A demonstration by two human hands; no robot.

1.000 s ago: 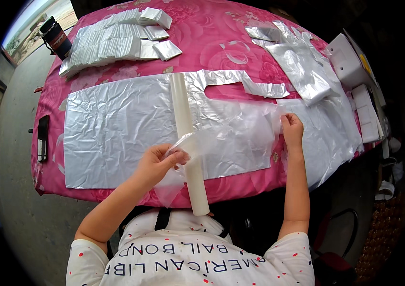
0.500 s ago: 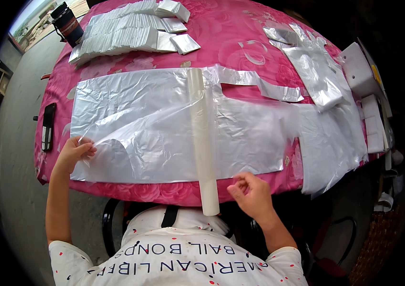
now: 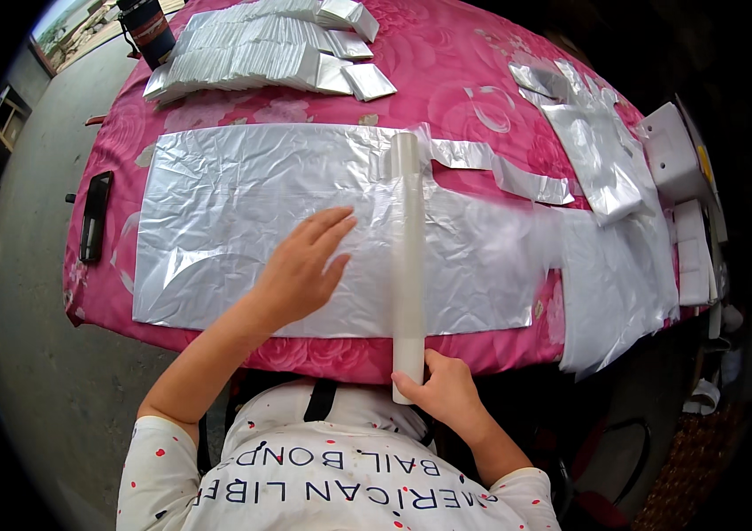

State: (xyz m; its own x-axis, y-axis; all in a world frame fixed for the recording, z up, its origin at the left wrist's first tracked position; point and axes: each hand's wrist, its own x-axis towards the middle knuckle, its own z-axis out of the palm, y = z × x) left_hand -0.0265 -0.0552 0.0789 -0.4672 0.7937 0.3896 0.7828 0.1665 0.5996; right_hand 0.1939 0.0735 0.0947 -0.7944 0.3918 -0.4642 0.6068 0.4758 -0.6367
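Observation:
A long, pale roll of plastic film (image 3: 408, 257) lies crosswise over a large, flat, silvery-white plastic bag (image 3: 216, 195). Its near end sticks out past the table's front edge. My right hand (image 3: 447, 387) grips that end, with the thumb on top. Over the bag, left of the roll, my left hand (image 3: 300, 270) is held with its fingers stretched out and nothing in them. From the bag's right side, a narrow strap-like strip (image 3: 526, 180) runs toward more crumpled plastic bags (image 3: 610, 283).
The table has a pink floral cloth (image 3: 447, 88). At the far left are stacks of folded silvery packets (image 3: 243, 57) and a dark flask (image 3: 146, 31). A black phone-like object (image 3: 95, 217) lies near the left edge. White boxes (image 3: 672, 150) stand at the right edge.
My left hand has let go of the lifted film at the left and moved right. My right hand has taken hold of the roll's near end. The loose film no longer stretches leftward from the roll.

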